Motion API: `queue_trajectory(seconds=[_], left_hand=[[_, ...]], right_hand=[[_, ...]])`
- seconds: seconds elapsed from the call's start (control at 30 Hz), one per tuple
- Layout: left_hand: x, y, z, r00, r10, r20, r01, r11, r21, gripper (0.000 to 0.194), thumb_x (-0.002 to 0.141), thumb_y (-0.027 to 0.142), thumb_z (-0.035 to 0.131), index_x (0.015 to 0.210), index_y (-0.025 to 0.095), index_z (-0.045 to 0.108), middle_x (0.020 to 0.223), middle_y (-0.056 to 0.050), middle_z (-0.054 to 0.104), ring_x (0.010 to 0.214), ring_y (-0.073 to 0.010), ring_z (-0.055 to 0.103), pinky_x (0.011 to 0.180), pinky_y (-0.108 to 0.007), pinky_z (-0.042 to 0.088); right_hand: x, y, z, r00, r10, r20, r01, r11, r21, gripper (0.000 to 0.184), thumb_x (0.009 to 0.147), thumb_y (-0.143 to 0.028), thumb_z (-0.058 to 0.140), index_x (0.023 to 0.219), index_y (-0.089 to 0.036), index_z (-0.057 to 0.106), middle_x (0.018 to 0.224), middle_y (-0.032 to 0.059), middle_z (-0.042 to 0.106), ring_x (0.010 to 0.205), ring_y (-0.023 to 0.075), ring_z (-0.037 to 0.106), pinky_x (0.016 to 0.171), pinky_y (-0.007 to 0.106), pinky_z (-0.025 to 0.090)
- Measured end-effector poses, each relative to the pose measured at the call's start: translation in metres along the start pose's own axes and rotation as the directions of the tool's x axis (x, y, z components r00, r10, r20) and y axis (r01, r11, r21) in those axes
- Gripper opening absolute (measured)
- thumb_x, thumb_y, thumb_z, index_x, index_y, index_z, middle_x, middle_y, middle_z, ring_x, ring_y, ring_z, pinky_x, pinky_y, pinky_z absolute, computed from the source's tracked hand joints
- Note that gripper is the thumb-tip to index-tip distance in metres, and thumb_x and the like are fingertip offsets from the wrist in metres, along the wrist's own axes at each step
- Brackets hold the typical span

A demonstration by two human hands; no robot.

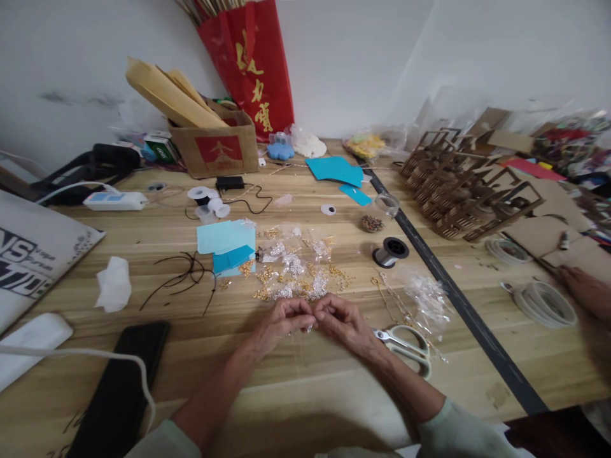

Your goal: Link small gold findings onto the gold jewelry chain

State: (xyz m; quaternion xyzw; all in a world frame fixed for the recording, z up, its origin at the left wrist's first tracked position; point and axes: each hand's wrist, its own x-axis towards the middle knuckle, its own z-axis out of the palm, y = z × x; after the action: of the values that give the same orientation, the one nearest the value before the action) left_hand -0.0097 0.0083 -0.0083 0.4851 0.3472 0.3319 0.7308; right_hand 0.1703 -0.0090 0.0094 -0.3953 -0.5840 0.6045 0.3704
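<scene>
My left hand point(285, 320) and my right hand point(342, 323) meet fingertip to fingertip above the front of the table, both closed in a pinch. A small shiny silver piece point(309, 329) shows just under the left fingertips; its exact kind is too small to tell. Below the left hand hangs a faint, thin clear thread point(296, 356). Whatever the right fingertips pinch is hidden. Right beyond the hands lie loose silver beads point(317, 286) and gold beads point(263, 277), some on small clear bags. Scissors point(405, 346) with pale handles rest by my right forearm.
A spool of dark thread point(391, 252), a jar of beads point(379, 214) and chains point(389, 299) are to the right. Blue sheets point(224, 236), black cords point(184, 280) and a phone point(121, 381) lie left. Another person's hand point(585, 289) is at the far right, near wooden frames point(470, 187).
</scene>
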Motion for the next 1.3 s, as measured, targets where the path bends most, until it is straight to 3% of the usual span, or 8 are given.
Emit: queue_trajectory(seconds=[0.23, 0.43, 0.6, 0.87, 1.03, 1.3], left_hand=[[0.001, -0.006, -0.002, 0.999, 0.040, 0.018, -0.040, 0.999, -0.032, 0.017, 0.076, 0.031, 0.068, 0.070, 0.015, 0.064, 0.065, 0.000, 0.059, 0.060, -0.0105, 0.049, 0.062, -0.023, 0.038], [0.000, -0.008, -0.006, 0.999, 0.043, -0.017, -0.043, 0.999, 0.019, 0.016, 0.077, 0.029, 0.068, 0.072, 0.014, 0.062, 0.065, 0.001, 0.056, 0.062, -0.0102, 0.048, 0.061, -0.022, 0.037], [0.000, -0.005, -0.006, 0.999, 0.044, -0.026, -0.044, 0.999, 0.026, 0.017, 0.076, 0.030, 0.069, 0.073, 0.014, 0.062, 0.068, 0.000, 0.057, 0.061, -0.0100, 0.049, 0.060, -0.022, 0.038], [-0.001, 0.001, -0.005, 0.999, 0.047, -0.002, -0.047, 0.998, 0.051, 0.021, 0.079, 0.034, 0.064, 0.076, 0.013, 0.063, 0.070, -0.002, 0.059, 0.065, -0.0115, 0.051, 0.064, -0.023, 0.041], [-0.001, 0.005, -0.001, 0.996, 0.088, -0.032, -0.076, 0.958, 0.276, 0.021, 0.079, 0.034, 0.063, 0.072, 0.014, 0.060, 0.068, 0.000, 0.055, 0.063, -0.0114, 0.048, 0.060, -0.022, 0.038], [0.002, -0.005, 0.003, 0.949, 0.302, -0.090, -0.175, 0.743, 0.646, 0.013, 0.080, 0.021, 0.057, 0.068, 0.016, 0.056, 0.066, 0.000, 0.058, 0.063, -0.0126, 0.051, 0.061, -0.023, 0.038]], right_hand=[[0.001, -0.004, 0.000, 1.000, -0.019, 0.009, 0.020, 1.000, -0.015, 0.032, 0.088, -0.048, 0.056, 0.080, -0.017, 0.055, 0.057, -0.0050, 0.043, 0.050, 0.0087, 0.034, 0.049, 0.022, 0.026], [0.001, 0.000, -0.012, 0.999, -0.031, 0.008, 0.032, 0.984, -0.175, 0.025, 0.088, -0.040, 0.058, 0.088, -0.016, 0.060, 0.071, 0.0001, 0.055, 0.062, 0.0112, 0.046, 0.056, 0.023, 0.034], [0.001, 0.002, -0.019, 0.990, -0.143, 0.010, 0.136, 0.912, -0.388, 0.017, 0.088, -0.031, 0.058, 0.085, -0.016, 0.065, 0.079, 0.0037, 0.060, 0.070, 0.0137, 0.052, 0.062, 0.024, 0.038], [0.002, 0.004, -0.020, 0.985, -0.170, -0.014, 0.148, 0.892, -0.427, 0.016, 0.090, -0.028, 0.055, 0.083, -0.016, 0.062, 0.076, 0.0026, 0.060, 0.068, 0.0128, 0.054, 0.060, 0.023, 0.039], [0.000, 0.003, -0.020, 0.980, -0.201, 0.000, 0.180, 0.875, -0.449, 0.016, 0.093, -0.027, 0.051, 0.086, -0.016, 0.059, 0.073, 0.0015, 0.061, 0.066, 0.0123, 0.055, 0.060, 0.022, 0.041], [0.000, 0.000, -0.018, 0.930, -0.357, 0.091, 0.342, 0.743, -0.575, 0.015, 0.095, -0.023, 0.047, 0.085, -0.017, 0.056, 0.078, 0.0033, 0.058, 0.069, 0.0135, 0.054, 0.062, 0.024, 0.042]])
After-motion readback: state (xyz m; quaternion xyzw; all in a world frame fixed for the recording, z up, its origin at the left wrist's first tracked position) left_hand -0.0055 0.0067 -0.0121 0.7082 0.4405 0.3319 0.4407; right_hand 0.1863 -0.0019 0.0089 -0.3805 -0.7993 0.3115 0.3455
